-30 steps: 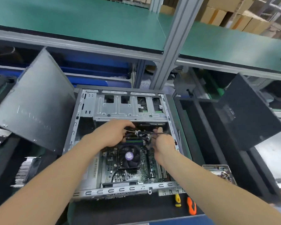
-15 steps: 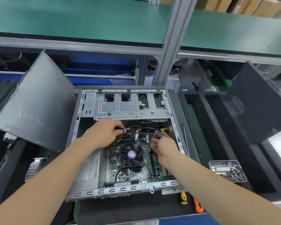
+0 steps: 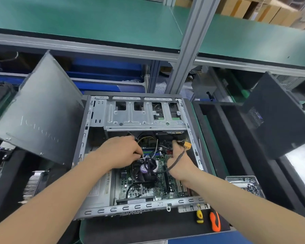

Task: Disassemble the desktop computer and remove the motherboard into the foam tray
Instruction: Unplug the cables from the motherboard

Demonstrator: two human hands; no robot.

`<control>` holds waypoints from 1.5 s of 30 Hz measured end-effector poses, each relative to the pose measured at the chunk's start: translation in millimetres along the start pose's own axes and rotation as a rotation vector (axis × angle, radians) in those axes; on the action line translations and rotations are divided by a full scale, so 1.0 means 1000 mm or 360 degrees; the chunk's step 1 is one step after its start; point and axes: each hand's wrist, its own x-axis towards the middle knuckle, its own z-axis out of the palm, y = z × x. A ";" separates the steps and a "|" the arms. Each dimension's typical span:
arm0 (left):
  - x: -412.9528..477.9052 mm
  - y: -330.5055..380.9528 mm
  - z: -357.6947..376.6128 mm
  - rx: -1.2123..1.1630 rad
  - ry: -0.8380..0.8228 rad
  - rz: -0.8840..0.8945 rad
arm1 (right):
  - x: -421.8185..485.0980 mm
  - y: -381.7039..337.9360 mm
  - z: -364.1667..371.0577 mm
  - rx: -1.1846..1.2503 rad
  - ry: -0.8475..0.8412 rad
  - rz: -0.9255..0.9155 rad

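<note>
At the centre of the frame the open desktop computer (image 3: 144,118) lies on the counter, with the motherboard (image 3: 158,189) mounted inside its lower half. The left hand (image 3: 120,154) has its grip clenched on thin wires just above the cooler fan (image 3: 144,169). The right hand (image 3: 181,162) has its grip pinching a black cable (image 3: 176,162) near its yellow connector (image 3: 187,144). The black foam tray (image 3: 218,131) sits just right of the case.

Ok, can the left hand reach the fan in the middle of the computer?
Probably yes. The left hand is inside the open case, right next to the fan. Only loose wires lie across it, though its fingers are pinching some now.
</note>
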 end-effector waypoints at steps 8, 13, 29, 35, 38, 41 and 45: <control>0.010 0.013 0.017 0.0036 0.0092 0.0162 | 0.021 -0.004 0.016 0.0715 0.0266 0.0153; 0.007 0.008 0.013 -0.0095 0.0101 0.0303 | 0.040 -0.002 0.019 0.0647 0.0330 0.0136; 0.030 0.036 0.018 0.0007 0.0130 0.0005 | 0.092 -0.015 0.028 -0.0868 -0.0029 -0.0133; 0.040 0.052 0.034 0.0286 0.0103 -0.0163 | 0.101 -0.019 0.023 -0.1363 -0.0112 -0.0194; 0.041 0.053 0.035 0.0287 0.0171 -0.0170 | 0.104 -0.020 0.019 -0.1502 -0.0166 -0.0216; 0.038 0.052 0.036 0.0344 0.0239 -0.0133 | 0.109 -0.021 0.019 -0.1567 -0.0268 -0.0214; 0.040 0.053 0.039 0.0302 0.0255 -0.0188 | 0.113 -0.016 0.022 -0.1486 -0.0246 -0.0288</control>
